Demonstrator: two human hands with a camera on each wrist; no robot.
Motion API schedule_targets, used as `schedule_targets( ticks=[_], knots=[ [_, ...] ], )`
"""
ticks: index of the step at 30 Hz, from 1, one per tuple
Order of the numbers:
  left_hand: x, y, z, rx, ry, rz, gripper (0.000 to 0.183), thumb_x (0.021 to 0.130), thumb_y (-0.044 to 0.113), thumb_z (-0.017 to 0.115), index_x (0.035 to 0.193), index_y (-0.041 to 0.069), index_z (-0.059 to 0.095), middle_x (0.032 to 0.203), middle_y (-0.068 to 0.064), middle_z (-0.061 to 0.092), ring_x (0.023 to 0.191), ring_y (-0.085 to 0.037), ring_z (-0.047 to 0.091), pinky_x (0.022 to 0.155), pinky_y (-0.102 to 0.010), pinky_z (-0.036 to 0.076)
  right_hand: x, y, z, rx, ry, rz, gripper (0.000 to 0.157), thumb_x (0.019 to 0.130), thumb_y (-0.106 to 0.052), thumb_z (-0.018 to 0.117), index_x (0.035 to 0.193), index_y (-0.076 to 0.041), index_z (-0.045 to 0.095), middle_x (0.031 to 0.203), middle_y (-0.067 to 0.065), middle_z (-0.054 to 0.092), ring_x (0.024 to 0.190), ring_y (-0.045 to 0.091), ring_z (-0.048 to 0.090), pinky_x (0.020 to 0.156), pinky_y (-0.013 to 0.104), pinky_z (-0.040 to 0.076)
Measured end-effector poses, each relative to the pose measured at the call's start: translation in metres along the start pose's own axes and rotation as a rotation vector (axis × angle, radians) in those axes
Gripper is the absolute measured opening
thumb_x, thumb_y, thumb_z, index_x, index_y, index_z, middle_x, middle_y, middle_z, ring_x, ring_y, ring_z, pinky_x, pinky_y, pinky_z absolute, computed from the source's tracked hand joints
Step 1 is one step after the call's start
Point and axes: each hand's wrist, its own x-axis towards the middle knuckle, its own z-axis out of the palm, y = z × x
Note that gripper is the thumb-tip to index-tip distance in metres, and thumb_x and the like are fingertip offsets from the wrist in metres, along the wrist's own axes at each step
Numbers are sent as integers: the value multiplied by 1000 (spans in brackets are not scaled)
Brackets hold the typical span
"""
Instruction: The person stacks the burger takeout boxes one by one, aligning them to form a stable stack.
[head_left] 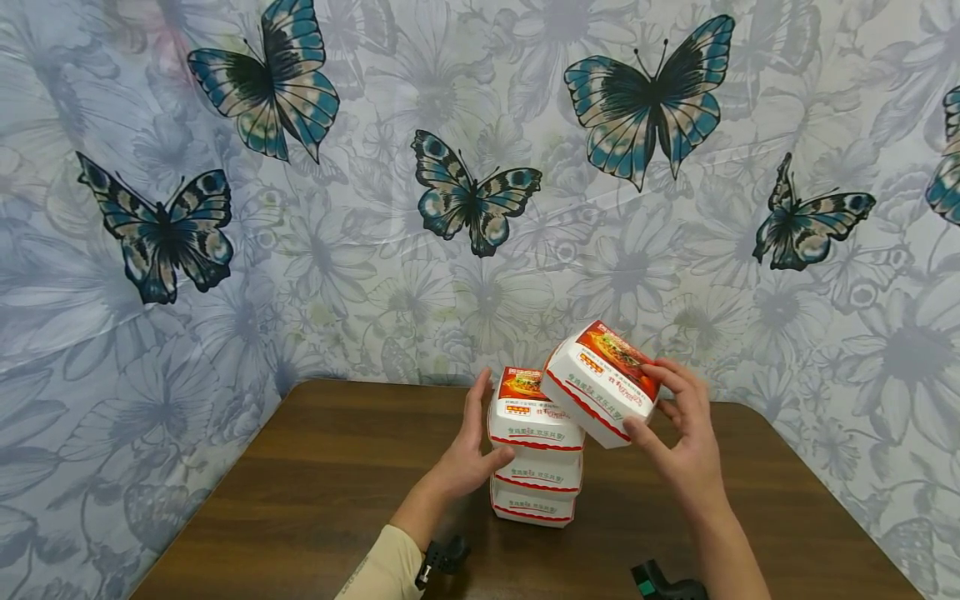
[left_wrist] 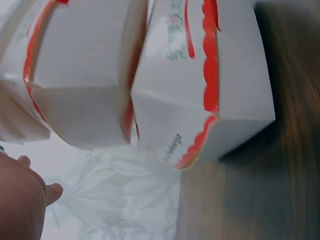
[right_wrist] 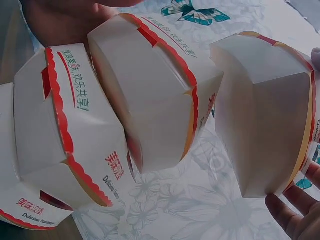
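Three white paper burger boxes with red scalloped trim stand stacked: a bottom box [head_left: 532, 507], a middle box [head_left: 537, 473] and a top box [head_left: 534, 429]. My right hand [head_left: 690, 442] pinches another burger box [head_left: 588, 392], tilted above the stack's right side. In the right wrist view this held box [right_wrist: 270, 120] is apart from the stack. Alongside the stack's left side is my left hand [head_left: 467, 462], its fingers extended and its thumb toward the boxes. Whether it touches them I cannot tell. The left wrist view shows part of that hand [left_wrist: 22, 200] near the boxes.
The stack stands on a brown wooden table [head_left: 337, 467]. Behind the table hangs a pale floral cloth [head_left: 360, 275] printed with several blue butterflies. A black strap device [head_left: 442, 560] sits at the left wrist, and another [head_left: 663, 583] near the right forearm.
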Motion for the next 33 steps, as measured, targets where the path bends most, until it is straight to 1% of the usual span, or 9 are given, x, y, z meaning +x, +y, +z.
schedule_targets(
  ticks=[6,10,13,18,22,24,27,30,33],
  knots=[
    [0,7,5,-30,31,7,104,88,64,64,159,37,-8,168,-1,0,156,-28,1,118,-69,14,-1,0,4,11,-8,9,62,81,6,68,140,-7,53,151,-5,36,134,13,36,95,11,40],
    [-1,11,8,-57,19,-27,102,92,56,64,159,36,-11,168,-1,-2,157,-24,-2,120,-63,17,-2,1,6,20,-16,5,62,82,7,68,140,-6,52,152,-4,36,135,14,37,95,10,41],
    [-1,13,10,-59,3,-41,102,93,53,64,158,38,-13,168,-2,-6,157,-22,-5,120,-62,16,-3,1,6,11,-19,14,61,84,6,67,141,-7,52,154,-4,36,138,12,34,95,10,41],
    [-1,16,11,-47,-1,-36,99,95,50,63,157,43,-13,168,-1,-8,156,-21,-5,120,-63,18,-3,2,7,-16,-45,43,59,91,0,64,146,-14,49,160,-5,32,144,8,30,96,9,39],
    [-1,17,11,-18,9,-26,99,95,49,64,158,39,-11,168,2,-9,156,-20,-5,119,-63,19,-2,4,7,-20,-104,43,58,99,-12,60,154,-18,41,165,-5,24,149,9,21,97,10,37],
    [-1,18,10,0,11,-21,99,95,47,64,159,36,-11,168,3,-10,156,-21,-4,119,-63,19,-2,5,8,-22,-136,44,62,100,-15,60,156,-21,36,167,-6,19,151,8,16,98,11,35],
    [0,18,10,8,12,-18,99,95,46,65,159,37,-10,167,9,-11,156,-19,-4,120,-61,18,-1,6,8,-39,-183,50,75,96,-9,63,159,-26,27,168,-7,11,151,5,11,98,13,32],
    [1,18,10,14,10,-16,98,94,46,65,158,39,-9,167,11,-10,156,-17,-4,120,-61,18,-1,5,8,-58,-206,41,89,90,-1,66,161,-29,19,169,-6,6,153,10,9,98,12,30],
    [2,17,11,27,10,-6,98,94,48,65,158,41,-8,168,9,-10,156,-17,-6,121,-62,16,-2,3,10,-66,-206,32,93,89,-1,67,161,-30,16,169,-4,6,154,14,10,99,11,30]
  ],
)
